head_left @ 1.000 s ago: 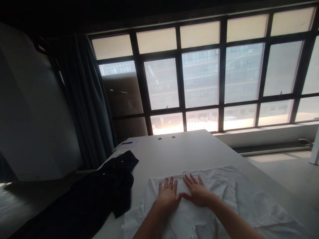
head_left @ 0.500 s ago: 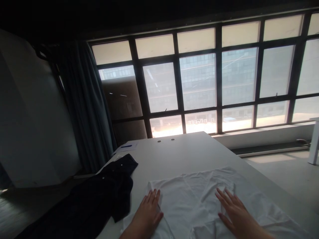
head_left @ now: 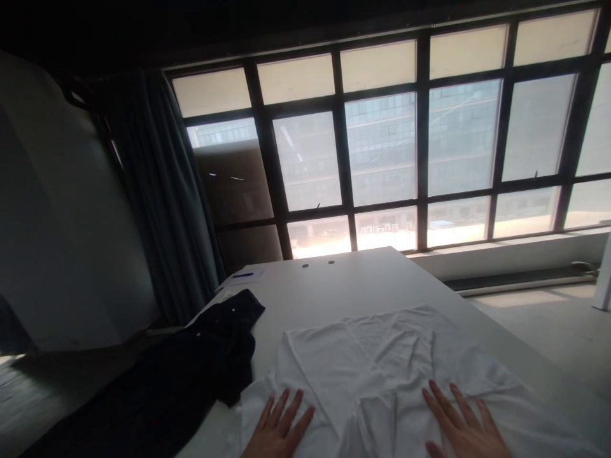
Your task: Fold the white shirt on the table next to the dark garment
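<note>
We see the L hand (head_left: 279, 429) and the R hand (head_left: 461, 426) resting on the near part of a white shirt (head_left: 363, 362), well apart from each other; the fingers of both are open and spread, lying flat on the cloth and gripping nothing. The shirt lies spread out on a white table (head_left: 363, 273), near the table's front edge, and its far part is mostly flat, so as far as we can judge, much of the smoothing is done, but soft creases and a fold line are left around the centre and near the hands. Its lowest part goes out of view, so we cannot tell how it lies there. Just to the left, a dark button shirt (head_left: 210, 343) lies bunched and hangs over the table edge, w/ no hand on it. At the far end are a sheet of paper (head_left: 243, 277) and a blue pen (head_left: 243, 275), approx in front of a large window (head_left: 382, 146)
</note>
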A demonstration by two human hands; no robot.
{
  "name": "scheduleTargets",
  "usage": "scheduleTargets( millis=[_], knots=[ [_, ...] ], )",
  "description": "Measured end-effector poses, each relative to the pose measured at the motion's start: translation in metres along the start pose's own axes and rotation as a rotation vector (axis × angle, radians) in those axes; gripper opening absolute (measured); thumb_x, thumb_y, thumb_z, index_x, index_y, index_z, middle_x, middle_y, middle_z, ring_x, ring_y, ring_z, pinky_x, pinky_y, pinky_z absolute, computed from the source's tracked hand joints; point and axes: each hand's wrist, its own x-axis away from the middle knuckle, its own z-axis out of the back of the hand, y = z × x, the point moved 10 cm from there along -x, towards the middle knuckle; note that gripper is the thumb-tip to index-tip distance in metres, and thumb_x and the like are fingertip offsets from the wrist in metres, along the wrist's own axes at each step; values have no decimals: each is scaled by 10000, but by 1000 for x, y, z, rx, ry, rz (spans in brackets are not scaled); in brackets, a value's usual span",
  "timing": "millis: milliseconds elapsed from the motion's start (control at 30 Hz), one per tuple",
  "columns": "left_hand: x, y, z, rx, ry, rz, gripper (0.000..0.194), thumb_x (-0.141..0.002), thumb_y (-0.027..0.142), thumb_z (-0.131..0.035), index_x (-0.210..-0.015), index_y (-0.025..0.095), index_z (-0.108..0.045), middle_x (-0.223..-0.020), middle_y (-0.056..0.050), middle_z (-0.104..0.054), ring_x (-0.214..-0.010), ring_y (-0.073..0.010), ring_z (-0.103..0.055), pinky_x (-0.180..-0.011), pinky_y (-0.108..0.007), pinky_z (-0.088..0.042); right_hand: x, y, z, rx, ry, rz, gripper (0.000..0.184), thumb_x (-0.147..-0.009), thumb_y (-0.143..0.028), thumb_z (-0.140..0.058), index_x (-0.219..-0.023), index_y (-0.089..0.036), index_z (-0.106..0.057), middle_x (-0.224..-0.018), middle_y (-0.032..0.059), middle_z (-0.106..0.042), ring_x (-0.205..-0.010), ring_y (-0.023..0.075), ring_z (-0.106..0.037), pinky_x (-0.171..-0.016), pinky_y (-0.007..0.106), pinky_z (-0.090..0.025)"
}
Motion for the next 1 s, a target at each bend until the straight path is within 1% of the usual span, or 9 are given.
scheduleTargets(
  millis=[100, 200, 400, 500, 567, 700, 833, 900, 1000],
  knots=[
    [-31, -8, 22, 60, -24, 62, 690, -940, 738, -385, -1546, 493, -164, -1651, 31, -168, -1517, -376, -206, -1206, -632, -240, -46, -23, 26, -9, -79, -3, 790, -886, -776, -373, -1564, -377, -305, -1635, -28, -222, -1520, 403, -109, -1192, 690, -46],
    [-66, -28, 33, 114, -43, 142, 645, -974, 701, -346, -1553, 434, -247, -1657, 8, -196, -1532, -332, -180, -1235, -586, -182, -94, -34, 43, -5, -125, -7, 884, -902, -790, -327, -1595, -244, -276, -1649, 38, -203, -1531, 378, -77, -1212, 633, -28],
    [-103, -67, 39, 147, 32, 241, 598, -993, 603, -412, -1522, 324, -399, -1622, -36, -319, -1518, -260, -256, -1256, -495, -187, -157, -32, 43, 7, -160, -61, 851, -937, -703, -339, -1601, -177, -254, -1651, 73, -210, -1536, 341, -89, -1220, 577, -35],
    [-99, -70, 47, 175, 124, 229, 535, -989, 555, -450, -1456, 303, -515, -1566, -40, -439, -1472, -248, -366, -1251, -469, -242, -161, -31, 48, 6, -118, -61, 788, -950, -649, -360, -1577, -173, -319, -1634, 91, -269, -1526, 341, -137, -1216, 568, -59],
    [-94, -65, 54, 185, 182, 199, 471, -989, 525, -462, -1388, 313, -593, -1502, -34, -531, -1418, -245, -451, -1239, -457, -291, -156, -41, 63, 6, -33, -25, 653, -967, -552, -383, -1502, -182, -450, -1592, 109, -361, -1493, 339, -232, -1209, 548, -100],
    [-90, -48, 64, 189, 217, 122, 397, -991, 476, -471, -1322, 341, -644, -1432, -19, -601, -1355, -246, -522, -1214, -454, -356, -135, -103, 91, -57, 96, 146, 371, -990, -386, -386, -1097, -214, -697, -1278, 120, -620, -1229, 274, -515, -1127, 433, -269],
    [-96, -29, 62, 189, 185, 78, 429, -977, 480, -498, -1368, 334, -601, -1462, -31, -572, -1356, -247, -519, -1198, -454, -384, -116, -167, 77, -191, 50, 118, 404, -929, -571, -514, -1035, -227, -699, -1127, 99, -646, -1091, 272, -564, -1012, 397, -361],
    [-98, -23, 58, 183, 161, 71, 460, -966, 506, -515, -1390, 342, -578, -1493, -32, -541, -1382, -255, -492, -1203, -462, -374, -112, -188, 67, -245, 52, 125, 322, -888, -511, -581, -994, -228, -694, -1122, 88, -647, -1103, 267, -559, -1007, 372, -362],
    [-99, -22, 51, 186, 138, 75, 481, -962, 528, -510, -1405, 348, -564, -1521, -36, -509, -1411, -272, -456, -1214, -484, -350, -118, -184, 68, -421, 127, 84, 215, -873, -373, -508, -819, -202, -627, -913, 66, -657, -912, 208, -592, -882, 306, -419]
  ],
)
